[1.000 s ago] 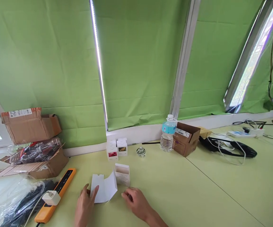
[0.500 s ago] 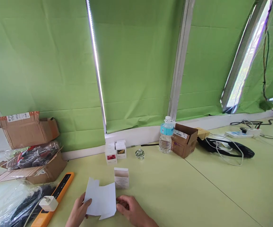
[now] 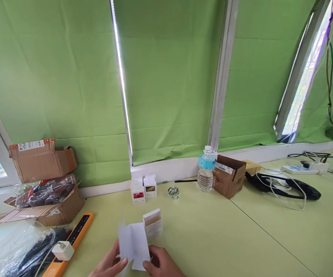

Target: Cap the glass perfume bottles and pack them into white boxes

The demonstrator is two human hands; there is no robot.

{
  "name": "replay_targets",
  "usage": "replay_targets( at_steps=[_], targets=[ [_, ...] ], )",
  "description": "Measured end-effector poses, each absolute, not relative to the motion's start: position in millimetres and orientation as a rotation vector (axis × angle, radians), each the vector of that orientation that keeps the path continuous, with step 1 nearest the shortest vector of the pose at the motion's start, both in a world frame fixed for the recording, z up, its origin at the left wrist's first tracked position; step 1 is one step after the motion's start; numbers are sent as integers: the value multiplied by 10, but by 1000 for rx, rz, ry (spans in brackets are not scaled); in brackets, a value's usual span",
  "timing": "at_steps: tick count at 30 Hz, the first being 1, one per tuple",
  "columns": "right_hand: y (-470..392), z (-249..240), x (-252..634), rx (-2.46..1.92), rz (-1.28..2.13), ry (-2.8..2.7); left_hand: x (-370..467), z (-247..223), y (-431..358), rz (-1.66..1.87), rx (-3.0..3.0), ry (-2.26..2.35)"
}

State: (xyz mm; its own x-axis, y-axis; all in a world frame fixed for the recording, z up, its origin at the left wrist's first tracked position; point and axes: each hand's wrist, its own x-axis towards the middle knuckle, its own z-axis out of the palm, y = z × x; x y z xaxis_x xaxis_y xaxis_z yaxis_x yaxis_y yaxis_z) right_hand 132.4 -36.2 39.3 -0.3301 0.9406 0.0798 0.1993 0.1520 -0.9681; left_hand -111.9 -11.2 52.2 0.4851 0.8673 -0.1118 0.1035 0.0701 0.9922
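Note:
A white card sheet (image 3: 136, 243), folded along creases, is held between both hands above the near part of the table. My left hand (image 3: 111, 263) grips its left lower side, thumb in front. My right hand (image 3: 163, 261) pinches its lower right edge. Just behind the sheet stands a small open white box (image 3: 153, 223), slightly turned, its lower left part covered by the sheet. Farther back are several small white boxes (image 3: 138, 192) with pictures on their fronts. A clear glass ornament (image 3: 173, 191) sits to their right.
A water bottle (image 3: 205, 171) and an open brown box (image 3: 228, 177) stand at the back. An orange power strip (image 3: 81, 231) with a white plug, plastic-wrapped items and stacked cartons (image 3: 41, 161) lie left. A black device (image 3: 307, 191) with white cable is at right.
The sheet has been folded narrower and its left panel stands up. The small open box behind it has turned slightly. The whole view has shifted a little.

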Motion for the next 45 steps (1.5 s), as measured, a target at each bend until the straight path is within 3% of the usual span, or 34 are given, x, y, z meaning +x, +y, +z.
replay_targets(
  at_steps=[7,16,24,30,36,45],
  targets=[
    [-365,419,1450,-1120,1325,-1742,-694,154,66,995,1339,1021],
    [-239,594,1676,-990,1535,-1850,-463,454,-130,1075,1339,1028],
    [-227,586,1664,-1059,1420,-1784,-219,213,-156,1368,1241,1146],
    [-264,557,1569,-1067,1346,-1763,-54,-71,-187,1372,1252,1196],
    [-164,496,1687,-1151,1244,-1745,-126,-67,-73,1439,1201,1193],
    [-112,412,1799,-1119,1573,-1686,-418,-87,178,1558,1336,1460]
  ],
)
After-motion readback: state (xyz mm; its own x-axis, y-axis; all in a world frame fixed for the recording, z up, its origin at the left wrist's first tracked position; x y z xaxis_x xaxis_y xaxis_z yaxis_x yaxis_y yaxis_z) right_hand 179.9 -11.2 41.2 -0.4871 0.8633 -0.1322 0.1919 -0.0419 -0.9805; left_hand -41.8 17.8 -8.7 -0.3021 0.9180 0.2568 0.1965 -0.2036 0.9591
